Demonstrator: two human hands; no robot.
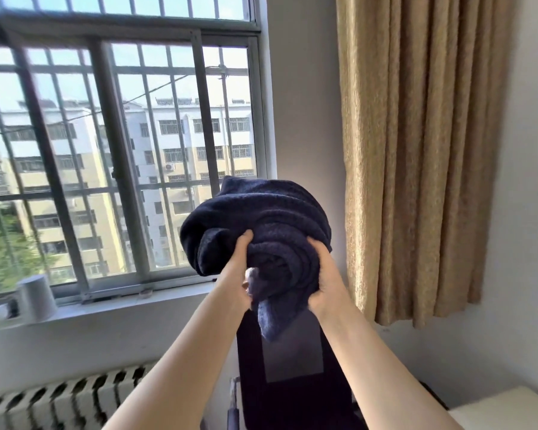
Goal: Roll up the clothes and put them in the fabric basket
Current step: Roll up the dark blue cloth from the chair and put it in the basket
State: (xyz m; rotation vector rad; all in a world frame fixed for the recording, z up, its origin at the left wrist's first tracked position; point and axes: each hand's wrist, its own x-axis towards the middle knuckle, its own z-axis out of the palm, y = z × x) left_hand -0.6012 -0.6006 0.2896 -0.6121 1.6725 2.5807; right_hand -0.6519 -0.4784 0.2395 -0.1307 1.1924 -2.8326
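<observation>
A dark navy knitted garment [261, 218] is bundled into a rough roll and held up in the air in front of the window. My left hand [237, 268] grips its lower left side, fingers dug into the folds. My right hand [325, 277] clasps its right side. A loose end of the fabric hangs down between my wrists. No fabric basket is in view.
A barred window [115, 150] fills the left, with a sill carrying a grey cylinder [37, 297]. A tan curtain [416, 150] hangs at right. Below my hands stands a dark upright object [292, 383]. A radiator [66, 398] runs low left. A white surface [507, 408] sits at bottom right.
</observation>
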